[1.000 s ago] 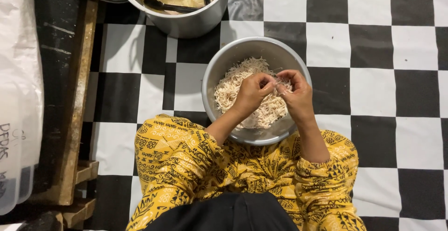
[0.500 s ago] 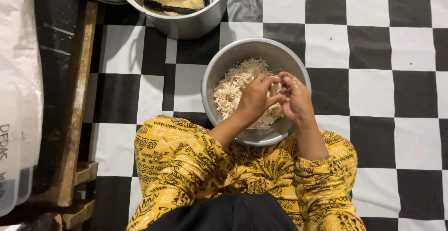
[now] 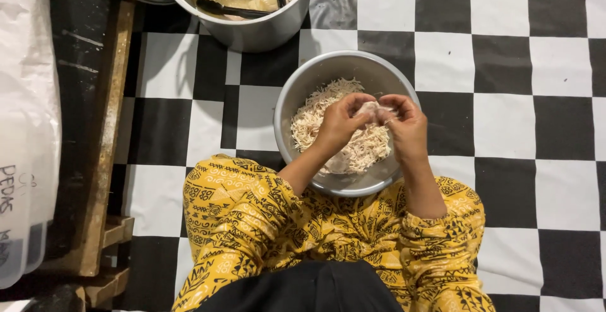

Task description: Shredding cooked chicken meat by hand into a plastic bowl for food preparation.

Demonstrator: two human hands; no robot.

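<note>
While the head camera looks straight down, both hands meet over a round metal bowl (image 3: 315, 82) that sits on a black and white checkered floor (image 3: 505, 66), just in front of the person's knees in yellow patterned trousers (image 3: 252, 223). Inside the bowl lies a heap of pale shredded meat (image 3: 315, 116), spread mostly across the left and lower part. The left hand (image 3: 338, 126) and the right hand (image 3: 407, 126) hold 1 small pale piece of meat (image 3: 374, 111) between them, fingertips of both pinched shut on it above the heap; each grip is closed down to the thickness of that piece. Compared with 0.5 s ago, the hands sit in almost the same spot over the bowl, but the fingertips have drawn a little closer together around the piece, and the left wrist reaches in a touch further. Against the frame from 1.0 s ago, the pile and the bowl have not shifted. Beyond the bowl stands a larger metal pot (image 3: 252, 31) with yellowish broth, more meat, and dark tongs (image 3: 230, 10) resting in it. To the left runs a wooden beam (image 3: 107, 141), with a white plastic sack (image 3: 25, 129) at the edge.
</note>
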